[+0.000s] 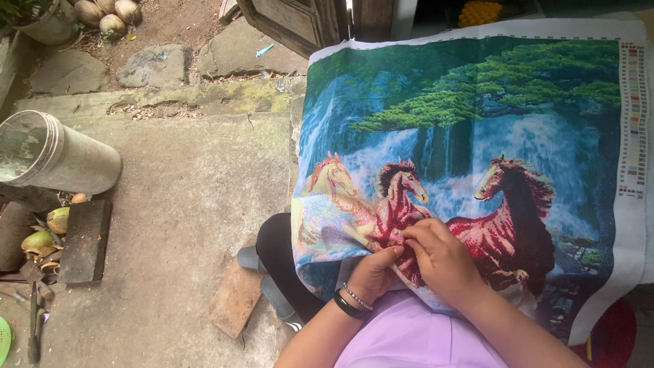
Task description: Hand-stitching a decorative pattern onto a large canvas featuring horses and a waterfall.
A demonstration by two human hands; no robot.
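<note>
An outdoor yard of worn concrete floor (pixel 184 204) and mossy stone, seen from above. A large cross-stitch canvas (pixel 477 136) showing running horses before a waterfall and green trees lies spread over the seated person's lap. Both hands meet close together at its lower middle: the left hand (pixel 373 272), wearing a bead bracelet and black band, pinches the fabric, and the right hand (pixel 439 255) presses fingertips onto it beside. A metal bucket (pixel 54 160) lies tipped at left, near coconuts (pixel 41 238).
</note>
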